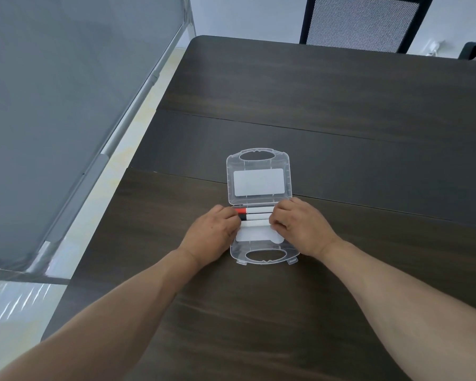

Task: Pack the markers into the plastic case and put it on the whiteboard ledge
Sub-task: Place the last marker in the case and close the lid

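Evidently the packing step is in hand: the left hand [213,232] pinches the cap ends of the markers [256,216], red, black and what seems a third white one, while the right hand [300,225] closes on their other ends. They lie side by side in the near half of the plastic case [259,171], clear, spread open on the dark table [341,105]. Next, probably, seat them flat, then fold the lid down.

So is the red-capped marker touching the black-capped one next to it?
Touching. The head view shows the red-capped marker lying flush against the black-capped marker in the open case, with no gap visible between their barrels.
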{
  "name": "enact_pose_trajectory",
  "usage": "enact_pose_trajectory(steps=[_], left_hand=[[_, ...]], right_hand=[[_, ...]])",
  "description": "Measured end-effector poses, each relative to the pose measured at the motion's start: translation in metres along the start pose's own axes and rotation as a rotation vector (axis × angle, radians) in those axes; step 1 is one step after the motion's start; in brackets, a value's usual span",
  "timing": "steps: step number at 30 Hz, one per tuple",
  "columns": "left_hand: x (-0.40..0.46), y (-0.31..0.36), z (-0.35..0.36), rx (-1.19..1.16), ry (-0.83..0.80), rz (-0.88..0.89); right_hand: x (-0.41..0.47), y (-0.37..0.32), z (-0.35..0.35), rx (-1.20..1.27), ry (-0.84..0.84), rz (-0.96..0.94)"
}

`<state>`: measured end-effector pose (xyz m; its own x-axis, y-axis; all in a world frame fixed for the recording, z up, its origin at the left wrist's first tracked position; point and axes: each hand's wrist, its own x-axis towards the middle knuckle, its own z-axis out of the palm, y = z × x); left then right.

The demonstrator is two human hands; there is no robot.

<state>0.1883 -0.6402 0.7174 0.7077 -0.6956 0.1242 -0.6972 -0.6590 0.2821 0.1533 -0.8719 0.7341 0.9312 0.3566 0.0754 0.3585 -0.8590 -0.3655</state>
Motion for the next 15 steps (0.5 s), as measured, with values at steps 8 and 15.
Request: enact_pose_trajectory(steps=[8,15], left_hand=[[0.0008,0.0037,0.0002,0.016,0.026,0.0],[0.0015,0.0021,-0.0027,0.035,0.024,0.023]], right_hand=[[-0.0011,-0.001,0.0027,0.009,0.02,0.009],[-0.0048,-0.0042,-0.0041,0.024,0.009,0.05]])
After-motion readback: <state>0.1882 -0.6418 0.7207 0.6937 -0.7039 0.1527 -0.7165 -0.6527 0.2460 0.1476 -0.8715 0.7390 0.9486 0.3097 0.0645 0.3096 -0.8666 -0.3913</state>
